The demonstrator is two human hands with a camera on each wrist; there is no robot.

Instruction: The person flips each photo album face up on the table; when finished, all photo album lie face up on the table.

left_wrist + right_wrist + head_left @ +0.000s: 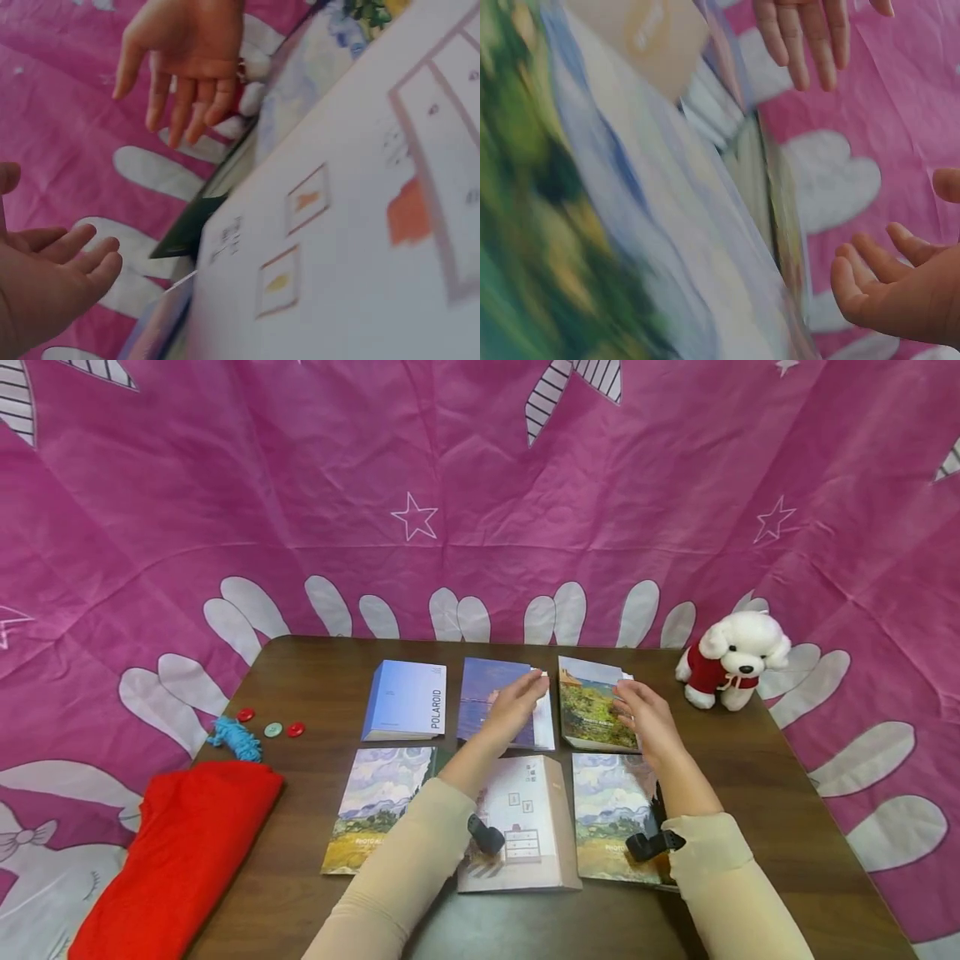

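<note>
Left hand [506,714] and right hand [651,722] hang empty beyond the beige album [525,818]

Behind and to the left of the beige album, the POLAROID book [405,702] lies apart from all fingers, as does the left painted album [382,802], to the left of the beige album. Directly behind the beige album, the purple-blue album [480,685] lies below the left hand, whose fingertips are over its right part. The green landscape album [592,706], behind and to the right of the beige album, has the right hand's fingertips over its right edge. The right painted album [611,802] lies just right of the beige album.

The left sleeve [405,877] hides the right side of the left painted album and some of the beige album's left edge; the right forearm hides part of the right painted album. The left wrist view cuts off the beige album, and the right wrist view blurs the nearest painted cover.

The left hand reaches forward, fingers nearly straight, gripping nothing. The right hand faces it, palm inward, fingers loosely bent and slightly spread, likewise gripping nothing.
</note>
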